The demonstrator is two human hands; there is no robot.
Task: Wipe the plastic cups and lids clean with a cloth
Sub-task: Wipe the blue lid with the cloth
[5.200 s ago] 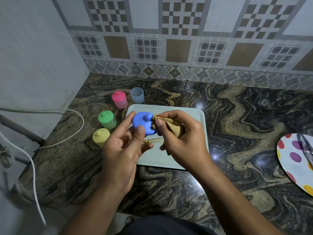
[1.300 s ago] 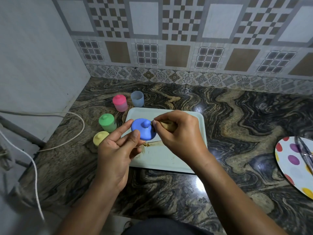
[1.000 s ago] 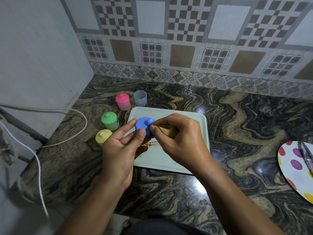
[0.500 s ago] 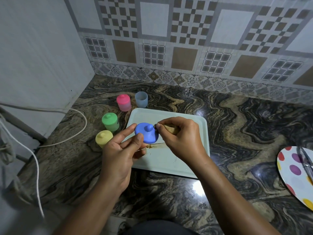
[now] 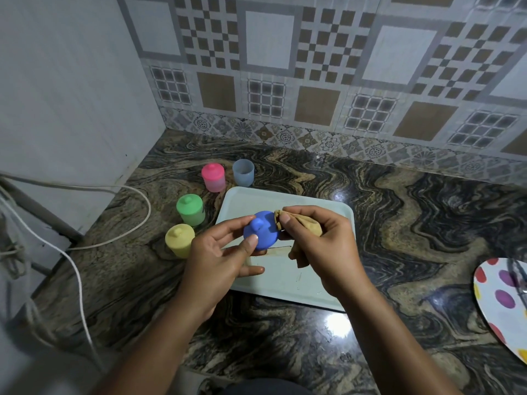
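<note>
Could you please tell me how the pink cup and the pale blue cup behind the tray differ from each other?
The pink cup has its lid on; the pale blue cup stands open, with no lid. The pink cup is vivid, the pale blue cup washed-out and slightly see-through. Both stand upright on the counter, just beyond the tray.

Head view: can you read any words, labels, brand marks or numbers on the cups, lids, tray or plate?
No text can be read anywhere.
The blue lid, pink cup, green cup, yellow cup, open cup, tray and cloth look plain.
The plate shows only coloured dots, and the wall tiles only patterns.
</note>
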